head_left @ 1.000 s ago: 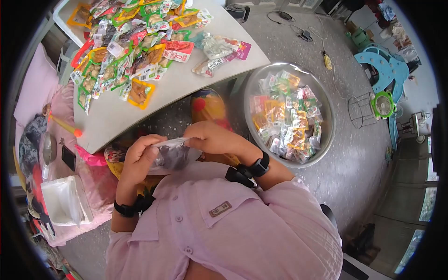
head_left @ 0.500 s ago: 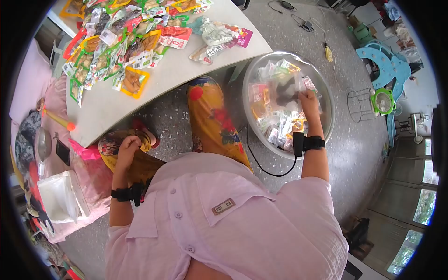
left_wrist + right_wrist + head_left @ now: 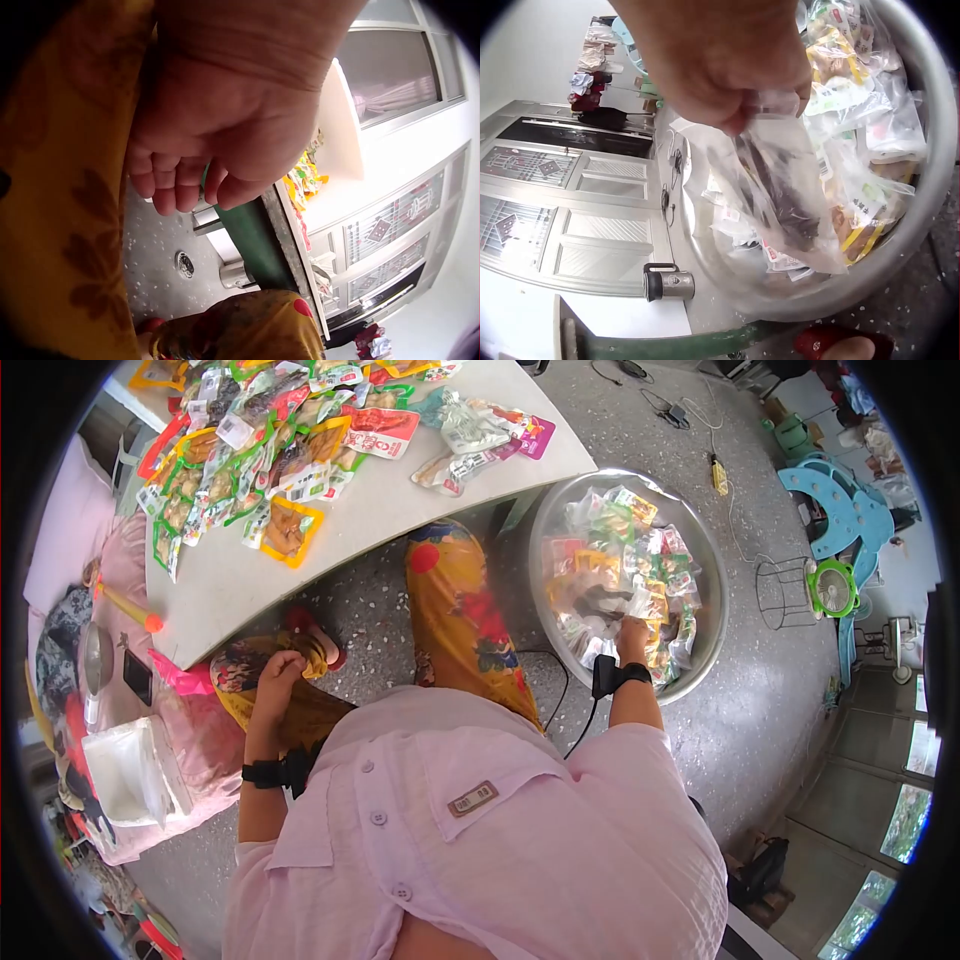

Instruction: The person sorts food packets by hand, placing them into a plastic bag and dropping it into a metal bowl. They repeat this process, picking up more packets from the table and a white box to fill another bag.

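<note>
Over the big metal basin (image 3: 716,635), my right hand (image 3: 632,642) pinches a clear plastic bag (image 3: 784,184) by its upper edge. Dark pieces show through the film. In the right wrist view the thumb and fingers press together on the plastic, and the bag hangs down over the other packs. Several clear bags holding colourful food packets (image 3: 598,565) fill the basin. My left hand (image 3: 280,678) lies by the left thigh with its fingers loosely bent; the left wrist view shows nothing in its palm.
A pale table (image 3: 400,510) bears a heap of food packets (image 3: 240,460) and a few separate ones. A white foam box (image 3: 125,775) and a phone (image 3: 138,678) lie on pink bedding at left. Beyond the basin stand a wire frame (image 3: 783,595) and a green fan (image 3: 832,588).
Both hands held the bag before the chest. The right hand has carried it to the basin and then drawn nearer the body there; the left let go and dropped to the thigh.
</note>
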### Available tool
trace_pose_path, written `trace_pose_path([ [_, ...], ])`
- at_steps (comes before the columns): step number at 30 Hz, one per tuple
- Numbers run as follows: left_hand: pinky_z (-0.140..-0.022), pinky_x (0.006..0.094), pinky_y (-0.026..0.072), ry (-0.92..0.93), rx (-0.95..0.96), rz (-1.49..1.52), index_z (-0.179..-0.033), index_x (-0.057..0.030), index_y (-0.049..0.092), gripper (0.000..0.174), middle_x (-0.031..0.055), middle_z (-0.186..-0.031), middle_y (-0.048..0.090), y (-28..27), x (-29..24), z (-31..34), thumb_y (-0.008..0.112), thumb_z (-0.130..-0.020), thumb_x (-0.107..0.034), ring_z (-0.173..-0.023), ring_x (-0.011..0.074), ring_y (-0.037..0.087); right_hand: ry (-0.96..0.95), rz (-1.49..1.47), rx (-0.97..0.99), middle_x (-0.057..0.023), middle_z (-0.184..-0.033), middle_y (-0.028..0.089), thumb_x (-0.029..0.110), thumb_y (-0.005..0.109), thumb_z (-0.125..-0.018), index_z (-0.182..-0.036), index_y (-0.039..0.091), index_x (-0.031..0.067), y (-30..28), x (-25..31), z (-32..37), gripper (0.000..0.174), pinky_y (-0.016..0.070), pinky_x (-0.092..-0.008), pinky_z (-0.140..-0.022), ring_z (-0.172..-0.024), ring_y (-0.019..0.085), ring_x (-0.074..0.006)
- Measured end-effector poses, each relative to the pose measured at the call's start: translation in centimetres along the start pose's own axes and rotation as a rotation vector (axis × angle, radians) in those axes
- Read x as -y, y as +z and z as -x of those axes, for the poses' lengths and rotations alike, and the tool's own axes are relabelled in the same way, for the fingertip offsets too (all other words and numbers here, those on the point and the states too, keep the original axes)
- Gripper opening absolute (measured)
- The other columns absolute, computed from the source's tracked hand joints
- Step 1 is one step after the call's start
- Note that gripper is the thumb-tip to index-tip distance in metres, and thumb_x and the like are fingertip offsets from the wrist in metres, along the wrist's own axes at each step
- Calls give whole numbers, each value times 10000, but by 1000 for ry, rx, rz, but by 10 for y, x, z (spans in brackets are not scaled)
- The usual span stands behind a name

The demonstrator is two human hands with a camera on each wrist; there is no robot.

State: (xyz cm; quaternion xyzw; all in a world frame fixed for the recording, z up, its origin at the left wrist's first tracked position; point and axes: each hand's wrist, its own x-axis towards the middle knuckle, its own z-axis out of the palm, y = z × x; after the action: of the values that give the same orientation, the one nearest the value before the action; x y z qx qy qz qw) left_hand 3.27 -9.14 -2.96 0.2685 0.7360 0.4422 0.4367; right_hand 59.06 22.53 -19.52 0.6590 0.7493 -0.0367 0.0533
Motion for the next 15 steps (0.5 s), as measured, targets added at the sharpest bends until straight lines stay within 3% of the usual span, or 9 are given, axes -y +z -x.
trace_pose_path([
  [1, -715, 202, 369, -2, -5, -3, -921, -7, 518, 163, 9, -831, 527, 0, 1, 0, 493, -794, -107, -790, 85, 469, -81, 335, 96, -99, -832, 591, 171, 488, -742, -845, 591, 88, 0, 4, 2, 168, 398, -294, -765, -849, 557, -187],
  [5, -718, 200, 366, 15, -11, -29, -915, -9, 520, 155, 7, -829, 523, 1, 1, 2, 485, -796, -103, -789, 84, 467, 10, 434, 228, -68, -935, 585, 224, 584, -641, -880, 581, 131, -1, 19, 14, 257, 401, -419, -782, -932, 535, -227],
  [8, -720, 197, 364, 26, -2, -44, -909, -10, 522, 152, 5, -827, 519, 0, 4, 1, 484, -797, -106, -794, 82, 465, -58, 363, 118, -76, -944, 580, 238, 603, -642, -886, 574, 131, 43, -7, 4, 268, 393, -492, -748, -916, 541, -228],
  [12, -700, 209, 373, 16, -12, -52, -929, -28, 510, 164, 13, -822, 528, 0, 6, -1, 487, -797, -123, -776, 91, 473, -9, -164, 165, -91, -896, 572, 193, 614, -637, -830, 551, 103, 140, -53, -8, 222, 423, -411, -617, -756, 566, -229],
  [15, -705, 210, 374, 22, -16, -66, -908, -21, 521, 154, 11, -818, 525, 3, 0, 2, 493, -793, -119, -778, 91, 472, -111, 11, 206, -72, -709, 597, 92, 563, -675, -743, 576, 67, 29, 1, 34, 74, 445, -350, -510, -659, 592, -228],
])
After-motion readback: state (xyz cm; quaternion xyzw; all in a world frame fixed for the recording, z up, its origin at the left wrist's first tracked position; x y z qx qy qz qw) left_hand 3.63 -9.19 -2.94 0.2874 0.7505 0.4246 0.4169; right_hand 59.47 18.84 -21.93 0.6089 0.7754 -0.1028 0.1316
